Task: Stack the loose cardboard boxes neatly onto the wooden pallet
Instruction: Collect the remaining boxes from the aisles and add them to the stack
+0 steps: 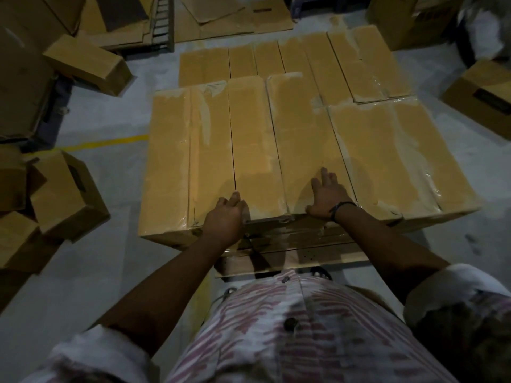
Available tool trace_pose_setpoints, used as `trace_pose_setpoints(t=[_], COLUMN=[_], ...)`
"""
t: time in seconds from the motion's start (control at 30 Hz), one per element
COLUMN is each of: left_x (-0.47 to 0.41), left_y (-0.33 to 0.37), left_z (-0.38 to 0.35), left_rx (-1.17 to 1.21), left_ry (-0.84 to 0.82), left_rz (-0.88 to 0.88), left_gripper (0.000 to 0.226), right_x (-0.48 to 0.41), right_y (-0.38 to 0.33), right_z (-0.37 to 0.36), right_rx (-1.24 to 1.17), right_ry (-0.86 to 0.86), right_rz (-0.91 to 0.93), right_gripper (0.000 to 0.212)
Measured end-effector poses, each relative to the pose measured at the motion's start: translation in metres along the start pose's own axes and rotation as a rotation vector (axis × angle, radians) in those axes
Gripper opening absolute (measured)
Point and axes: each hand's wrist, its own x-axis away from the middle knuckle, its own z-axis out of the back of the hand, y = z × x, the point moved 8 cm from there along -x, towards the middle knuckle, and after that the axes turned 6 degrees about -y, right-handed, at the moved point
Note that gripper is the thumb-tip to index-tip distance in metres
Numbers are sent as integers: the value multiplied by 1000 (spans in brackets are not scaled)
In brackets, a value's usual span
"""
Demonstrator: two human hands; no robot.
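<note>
While loose boxes [69,194] lie scattered along the left of the frame and flattened cardboard [221,20] covers the floor at the top, stacked boxes [373,150] fill the wooden pallet [298,252] at centre. The left hand [225,217] lays its fingers over the near top edge of a narrow box [257,139]. The right hand [327,197] rests flat, fingers spread, on the neighbouring box [301,128].

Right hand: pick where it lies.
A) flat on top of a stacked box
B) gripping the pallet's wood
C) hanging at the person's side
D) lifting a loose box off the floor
A: the right hand lies with straight fingers on the top of a taped box in the front row.
</note>
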Motion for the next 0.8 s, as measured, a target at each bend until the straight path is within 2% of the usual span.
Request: trace_pose_setpoints(t=[0.13, 0.27, 0.3, 0.6, 0.7, 0.8], left_x=[-1, -7, -8, -10, -13, -11], left_y=[5, 8, 11, 27, 27, 25], left_z=[4, 10, 12, 23, 20, 19], left_rx=[-30, -5, -15, -223, -263, -253], left_ry=[-16, -55, -63, -116, -135, -128], left_rz=[-33, 19, 25, -7, -52, -88], left_gripper=[55, 75, 74, 46, 32, 28], right_x=[1, 5, 5, 1, 4, 9], right_y=[-28, -61, -67, -72, -76, -78], right_z=[-5, -35, -40, -51, -51, -57], right_rx=[87, 99, 118, 214, 215, 221], right_ry=[-23, -63, -63, -89, -60, -2], right_rz=[135, 239, 244, 181, 160, 123], right_gripper=[91, 91, 91, 99, 101, 102])
